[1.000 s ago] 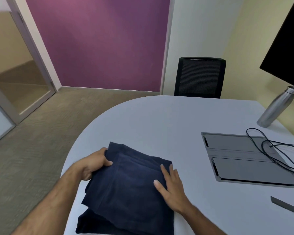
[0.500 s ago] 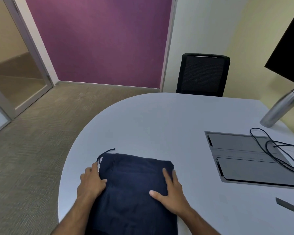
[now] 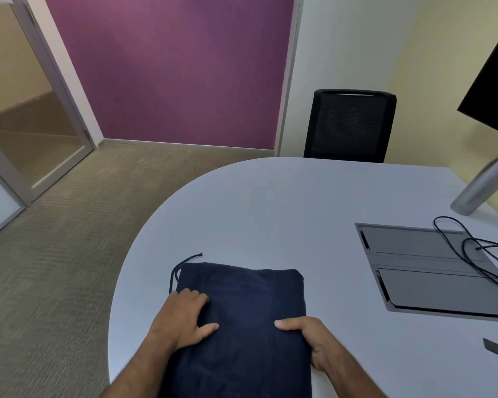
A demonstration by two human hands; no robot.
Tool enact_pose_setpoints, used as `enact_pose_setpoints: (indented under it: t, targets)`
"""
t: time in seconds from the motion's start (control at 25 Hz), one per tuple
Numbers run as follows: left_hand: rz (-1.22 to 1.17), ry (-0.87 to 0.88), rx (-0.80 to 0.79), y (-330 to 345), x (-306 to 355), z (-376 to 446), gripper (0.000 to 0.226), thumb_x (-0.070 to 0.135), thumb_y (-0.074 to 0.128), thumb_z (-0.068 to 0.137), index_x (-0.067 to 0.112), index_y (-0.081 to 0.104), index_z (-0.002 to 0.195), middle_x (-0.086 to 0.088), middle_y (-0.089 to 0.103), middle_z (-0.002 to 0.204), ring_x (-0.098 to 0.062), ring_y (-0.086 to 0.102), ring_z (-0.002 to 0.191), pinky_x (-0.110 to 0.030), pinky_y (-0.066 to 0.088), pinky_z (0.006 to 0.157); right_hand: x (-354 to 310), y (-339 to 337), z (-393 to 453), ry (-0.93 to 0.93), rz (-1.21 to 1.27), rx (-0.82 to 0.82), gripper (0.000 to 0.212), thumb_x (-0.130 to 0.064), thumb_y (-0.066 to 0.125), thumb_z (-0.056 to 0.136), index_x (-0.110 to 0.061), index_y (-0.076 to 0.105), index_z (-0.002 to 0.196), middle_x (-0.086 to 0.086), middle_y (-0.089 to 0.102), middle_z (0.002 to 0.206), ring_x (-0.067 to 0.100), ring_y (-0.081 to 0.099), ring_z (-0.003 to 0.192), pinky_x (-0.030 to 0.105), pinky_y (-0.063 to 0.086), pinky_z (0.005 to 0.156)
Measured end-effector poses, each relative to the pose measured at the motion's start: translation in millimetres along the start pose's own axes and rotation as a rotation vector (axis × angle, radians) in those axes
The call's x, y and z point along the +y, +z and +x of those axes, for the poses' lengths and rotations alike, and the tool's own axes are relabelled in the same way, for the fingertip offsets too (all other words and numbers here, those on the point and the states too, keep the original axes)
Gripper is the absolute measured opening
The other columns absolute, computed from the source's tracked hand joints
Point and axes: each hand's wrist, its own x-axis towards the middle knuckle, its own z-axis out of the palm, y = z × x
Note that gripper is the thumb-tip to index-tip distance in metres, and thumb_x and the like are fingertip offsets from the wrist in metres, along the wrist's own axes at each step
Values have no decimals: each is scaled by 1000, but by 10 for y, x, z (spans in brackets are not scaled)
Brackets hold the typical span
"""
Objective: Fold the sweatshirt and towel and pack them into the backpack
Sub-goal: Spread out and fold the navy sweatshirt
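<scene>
Big white table (image 3: 270,214), and the navy sweatshirt (image 3: 242,317) sits folded at its near left edge, close to the rounded rim. That's the danger: a loose lift and the soft bundle could sag open, or slide off the near edge. The drawstring (image 3: 181,264) trails out at the far left corner, ready to snag or dangle. Right hand (image 3: 314,343) curls around the right edge, thumb on top, fingers seemingly tucked under. Left hand (image 3: 181,320) rests on the left side, fingers bent and spread, pressing the cloth, not gripping. No backpack or towel in view yet.
</scene>
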Motion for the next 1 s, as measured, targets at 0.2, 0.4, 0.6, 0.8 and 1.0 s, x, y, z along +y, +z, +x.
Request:
enact_pose_setpoints:
  t: [0.2, 0.4, 0.6, 0.8, 1.0]
  targets:
    - [-132, -172, -110, -147, 134, 40, 59, 79, 45, 73, 31, 51, 107, 15, 61, 98, -10, 58, 91, -29, 45, 74, -270, 108, -40, -77, -12, 4, 54, 13, 68, 65, -2, 65, 116, 19, 74, 106, 40, 70, 99, 52, 58, 85]
    - [-843, -586, -214, -501, 367, 295, 83, 97, 41, 67, 19, 57, 91, 1, 69, 75, -15, 63, 69, -32, 52, 71, -1060, 222, -353, -357, -499, 108, 50, 8, 68, 58, -10, 64, 104, 14, 71, 102, 31, 69, 92, 48, 60, 79]
    - [-1596, -636, -331, -914, 666, 730, 116, 102, 24, 55, 28, 51, 140, -5, 64, 132, -36, 63, 113, -55, 51, 90, -1835, 408, -1023, -677, -1147, 296, 33, -1, 59, 66, -23, 48, 88, 2, 60, 85, 21, 58, 75, 30, 44, 55]
    - [-2128, -357, -152, -1531, 1063, 1247, 111, 98, 30, 59, 29, 49, 144, -12, 65, 133, -43, 64, 115, -70, 48, 93, -2052, 399, -1308, -1052, -1558, 602, 36, -8, 59, 74, -25, 38, 98, -1, 53, 79, 24, 48, 66, 31, 33, 54]
    - [-1948, -394, -273, -1366, 1249, 1282, 80, 79, 46, 84, 18, 62, 134, -12, 70, 124, -34, 69, 109, -57, 50, 101, -1364, 29, -681, -1429, -1753, 772, 55, -11, 81, 61, -18, 46, 104, -2, 63, 86, 26, 64, 79, 33, 43, 44]
